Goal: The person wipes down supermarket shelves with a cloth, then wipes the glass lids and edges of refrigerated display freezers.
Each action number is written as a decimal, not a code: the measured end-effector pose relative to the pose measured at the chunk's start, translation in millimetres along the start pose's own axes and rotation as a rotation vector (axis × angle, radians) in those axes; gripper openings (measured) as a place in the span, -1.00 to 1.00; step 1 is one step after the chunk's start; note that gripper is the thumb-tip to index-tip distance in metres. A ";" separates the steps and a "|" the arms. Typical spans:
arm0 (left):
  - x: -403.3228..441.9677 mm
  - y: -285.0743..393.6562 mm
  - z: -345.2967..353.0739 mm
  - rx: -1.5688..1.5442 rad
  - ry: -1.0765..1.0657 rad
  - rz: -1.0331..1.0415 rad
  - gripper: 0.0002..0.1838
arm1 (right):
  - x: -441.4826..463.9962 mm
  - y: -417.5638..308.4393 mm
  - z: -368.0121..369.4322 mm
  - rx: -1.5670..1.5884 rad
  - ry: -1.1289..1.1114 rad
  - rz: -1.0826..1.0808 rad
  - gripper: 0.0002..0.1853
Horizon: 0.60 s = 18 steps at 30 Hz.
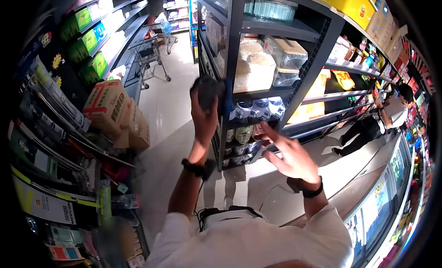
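Observation:
My left hand (205,123) is raised in front of the end of a dark shelf rack (232,47), its fingers wrapped round a black object (209,90). That object is blurred and its kind does not show. My right hand (292,157) is held out lower and to the right, fingers apart and partly bent, with nothing visible in it. Behind its fingertips, on the lower shelves, stand several wrapped items with dark blue and white tops (260,107). Above them are a pale block-shaped pack (255,72) and clear plastic boxes (287,54).
Cardboard boxes (108,104) stand by the left shelving, with a shopping cart (147,56) farther down the aisle. Hanging packaged tools (57,90) line the near left. A person (393,111) stands at the right shelves, near a glass-topped cabinet (382,194).

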<state>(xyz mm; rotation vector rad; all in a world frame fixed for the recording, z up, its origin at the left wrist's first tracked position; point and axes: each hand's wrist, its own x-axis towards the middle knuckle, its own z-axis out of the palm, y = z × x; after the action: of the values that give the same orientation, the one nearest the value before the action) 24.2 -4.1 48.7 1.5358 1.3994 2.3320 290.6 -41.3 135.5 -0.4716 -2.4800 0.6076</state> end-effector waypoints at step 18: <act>-23.7 -73.3 33.5 0.307 -0.213 0.131 -0.30 | 132.7 -74.1 -72.0 0.039 1.646 -1.045 -0.80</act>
<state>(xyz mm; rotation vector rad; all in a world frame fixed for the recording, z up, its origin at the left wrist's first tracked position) 30.0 51.1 -14.4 1.9430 1.7078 2.0099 211.7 -21.4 282.7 0.3245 -0.8327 -0.2073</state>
